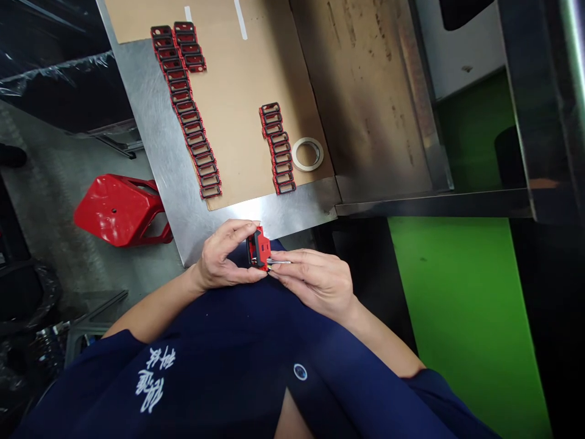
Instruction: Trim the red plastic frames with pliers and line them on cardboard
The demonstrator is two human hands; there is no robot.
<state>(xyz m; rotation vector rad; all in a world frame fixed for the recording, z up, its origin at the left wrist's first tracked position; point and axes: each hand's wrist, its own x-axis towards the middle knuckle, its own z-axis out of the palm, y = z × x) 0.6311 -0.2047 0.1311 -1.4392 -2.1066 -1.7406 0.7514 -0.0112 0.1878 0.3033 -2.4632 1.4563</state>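
My left hand (223, 256) wraps around a small red-and-black rectangular part (259, 248), held above my dark blue shirt. My right hand (315, 283) pinches a thin metal tool (278, 262), whose tip meets the part's lower edge. Its handle is hidden by my fingers. Beyond my hands, on a cardboard sheet (242, 110), lie rows of similar black frames with red edges: a long row (192, 128), a short one (189, 46) and another (277, 146). A roll of pale tape (308, 153) lies next to the right-hand row.
The cardboard rests on a brushed steel sheet (183, 140) whose edge lies just past my hands. A red plastic stool (116, 210) stands on the floor to the left. A stained metal panel (365, 91) and a green panel (466, 317) fill the right.
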